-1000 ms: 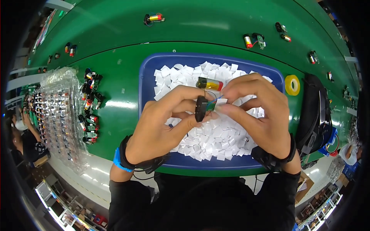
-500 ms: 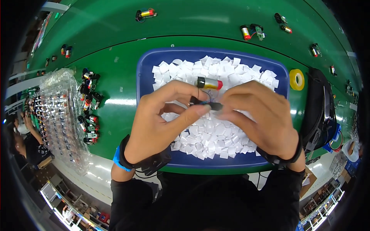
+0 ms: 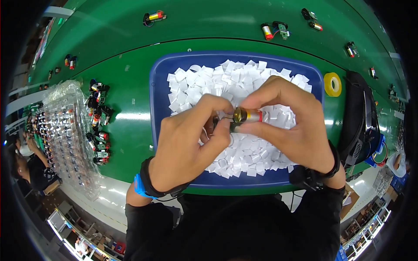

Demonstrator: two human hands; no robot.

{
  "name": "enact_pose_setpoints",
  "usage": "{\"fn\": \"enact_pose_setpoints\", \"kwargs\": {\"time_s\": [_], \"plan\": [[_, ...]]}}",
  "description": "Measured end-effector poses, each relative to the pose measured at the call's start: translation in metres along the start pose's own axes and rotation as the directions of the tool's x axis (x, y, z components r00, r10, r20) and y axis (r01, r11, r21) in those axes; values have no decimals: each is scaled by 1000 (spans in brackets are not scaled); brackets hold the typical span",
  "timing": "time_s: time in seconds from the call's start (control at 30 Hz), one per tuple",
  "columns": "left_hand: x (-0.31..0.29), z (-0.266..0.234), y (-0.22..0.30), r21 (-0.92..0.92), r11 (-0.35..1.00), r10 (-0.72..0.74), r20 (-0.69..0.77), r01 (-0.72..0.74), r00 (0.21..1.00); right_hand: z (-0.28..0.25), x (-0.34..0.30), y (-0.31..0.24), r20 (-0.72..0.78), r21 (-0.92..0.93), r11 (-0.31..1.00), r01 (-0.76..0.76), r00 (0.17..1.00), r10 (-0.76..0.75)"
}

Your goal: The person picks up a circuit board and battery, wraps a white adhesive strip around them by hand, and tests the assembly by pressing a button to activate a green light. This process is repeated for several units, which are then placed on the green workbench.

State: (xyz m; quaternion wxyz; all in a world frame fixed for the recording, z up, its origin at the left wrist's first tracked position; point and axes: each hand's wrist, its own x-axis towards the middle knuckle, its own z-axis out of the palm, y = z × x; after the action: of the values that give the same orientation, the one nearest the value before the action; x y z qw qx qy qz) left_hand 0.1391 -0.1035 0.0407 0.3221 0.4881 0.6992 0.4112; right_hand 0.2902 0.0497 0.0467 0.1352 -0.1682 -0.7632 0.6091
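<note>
Above the tray, my right hand (image 3: 300, 126) pinches a small cylindrical battery (image 3: 252, 115) between thumb and fingers. Its wrap is silver, yellow and red, with a yellowish end facing my left hand. Thin wires lead leftward from that end. My left hand (image 3: 187, 139) is closed, its thumb and forefinger gripping a small dark part (image 3: 234, 127) wired to the battery; the fingers hide most of it. Both hands nearly touch. Beneath them lies a blue tray (image 3: 154, 104) heaped with small white square pieces (image 3: 230, 158).
Several battery-and-board assemblies (image 3: 98, 108) line the left, beside a clear plastic blister tray (image 3: 65, 135) of parts. A yellow tape roll (image 3: 332, 84) and a black bag (image 3: 359, 117) lie right of the blue tray. More assemblies (image 3: 274, 30) sit across the green table's far side.
The battery, earlier loose above my fingers, is now in my right hand and lower. My right hand has shifted from the dark part to the battery. The view has moved slightly.
</note>
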Motion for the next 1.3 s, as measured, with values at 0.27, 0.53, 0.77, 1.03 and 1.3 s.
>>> {"fn": "enact_pose_setpoints", "kwargs": {"time_s": [0.27,0.53,0.77,1.03,1.3], "plan": [[8,-13,-8,-655,685,-202,250,319,947,6,2,4,44,-365,841,399,910,-412],[3,-13,-7,-714,628,-206,230,309,951,8,1,1,56,-504,716,482,846,-530],[0,-10,-5,-593,740,-194,265,318,945,13,-2,-4,81,-619,634,464,841,-536],[-1,-10,-4,-501,851,-80,178,160,981,16,-2,-3,13,-690,584,428,814,-581],[0,-12,-5,-680,730,-84,15,72,996,0,-7,-12,-99,-535,789,303,905,-414]]}}
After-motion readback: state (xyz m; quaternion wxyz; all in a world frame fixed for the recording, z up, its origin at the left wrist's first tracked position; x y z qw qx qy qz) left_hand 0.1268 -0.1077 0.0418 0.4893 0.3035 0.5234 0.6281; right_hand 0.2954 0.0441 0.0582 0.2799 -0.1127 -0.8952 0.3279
